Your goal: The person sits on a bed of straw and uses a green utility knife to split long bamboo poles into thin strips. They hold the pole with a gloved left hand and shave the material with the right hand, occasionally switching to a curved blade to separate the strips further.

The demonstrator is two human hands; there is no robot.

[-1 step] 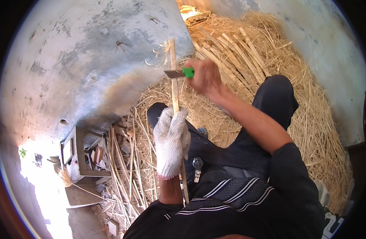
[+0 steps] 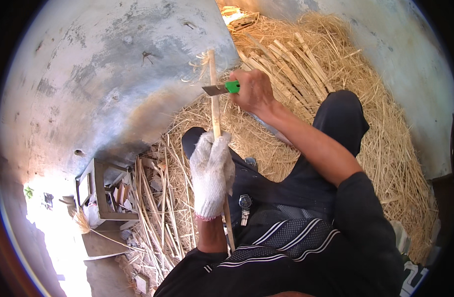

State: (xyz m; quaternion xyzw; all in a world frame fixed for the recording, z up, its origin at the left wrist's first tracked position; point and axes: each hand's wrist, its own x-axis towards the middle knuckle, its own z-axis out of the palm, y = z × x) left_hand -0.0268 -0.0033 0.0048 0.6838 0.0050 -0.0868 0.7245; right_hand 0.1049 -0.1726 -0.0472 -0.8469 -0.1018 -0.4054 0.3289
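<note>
My left hand, in a white knitted glove, is closed around a long pale wooden strip, which looks like bamboo. The strip stands out away from me, and its lower end runs back beneath the glove along my forearm. Thin curled shavings cling near its far end. My bare right hand grips the green handle of a knife. Its flat blade lies across the strip, between the glove and the shavings. Whether the edge bites into the wood cannot be made out.
Several split strips lie on a heap of straw-like shavings ahead and to the right. Longer strips lie at my left beside an overturned wooden stool or frame. A stained wall rises on the left.
The strip's far end has tipped very slightly left, and the knife has shifted a touch with it. Both hands keep their holds.
</note>
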